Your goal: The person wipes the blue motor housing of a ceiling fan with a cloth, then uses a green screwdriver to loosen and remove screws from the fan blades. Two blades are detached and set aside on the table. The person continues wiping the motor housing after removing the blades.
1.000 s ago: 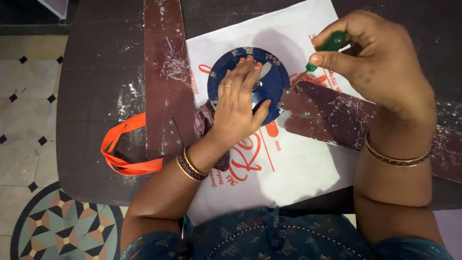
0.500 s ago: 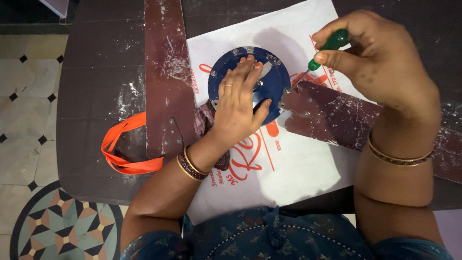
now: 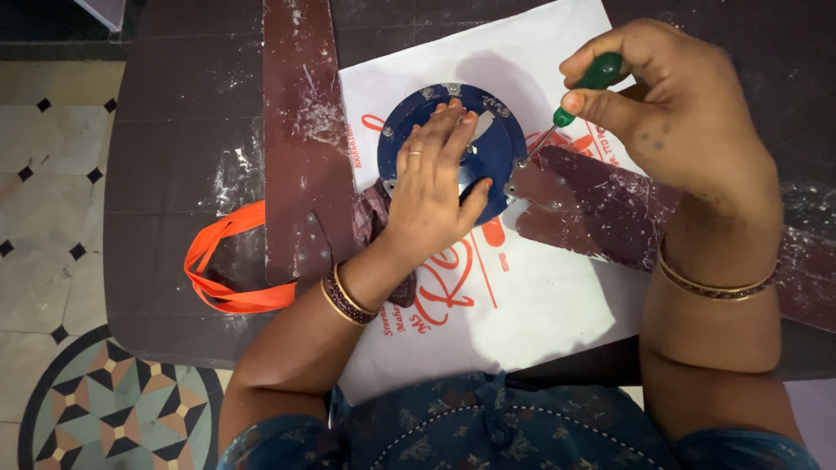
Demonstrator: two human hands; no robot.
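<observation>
A round blue fan hub (image 3: 499, 148) lies on a white printed bag (image 3: 531, 287) on a dark table. My left hand (image 3: 431, 196) presses flat on the hub, fingers spread over its centre. My right hand (image 3: 675, 113) grips a green-handled screwdriver (image 3: 582, 87); its thin shaft slants down-left, with the tip at a screw on the hub's right rim, where a dusty maroon fan blade (image 3: 601, 209) joins it. Another maroon blade (image 3: 300, 139) runs up from the hub's left side.
An orange strap loop (image 3: 218, 261) lies on the dark table (image 3: 165, 157) at the left, next to the blade. Patterned floor tiles (image 3: 52, 174) show beyond the table's left edge. My blue patterned clothing fills the bottom of the view.
My right hand and the screwdriver shifted slightly, the handle turning a little in my fingers. My left hand stayed pressed on the hub.
</observation>
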